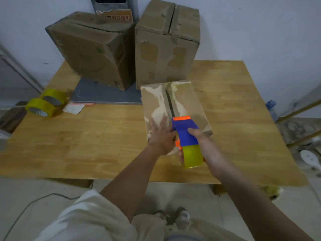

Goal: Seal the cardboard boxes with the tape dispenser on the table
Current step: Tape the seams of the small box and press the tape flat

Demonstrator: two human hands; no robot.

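A low cardboard box (pixel 187 100) lies on the wooden table (pixel 104 140), its top flaps closed with a dark seam running along the middle. My left hand (pixel 162 136) presses flat on the near left part of its top. My right hand (pixel 198 136) grips a blue and orange tape dispenser (pixel 185 133) loaded with a yellow tape roll. The dispenser's orange front edge rests on the seam near the box's near end. Two taller cardboard boxes (pixel 90 51) (pixel 166 44) stand at the back of the table.
Two spare yellow tape rolls (pixel 46 105) lie at the table's left edge beside a small white packet (pixel 73 107). A grey board (pixel 104 96) sits under the left tall box. A plastic bottle (pixel 271 106) stands off the right edge. A cable runs across the floor.
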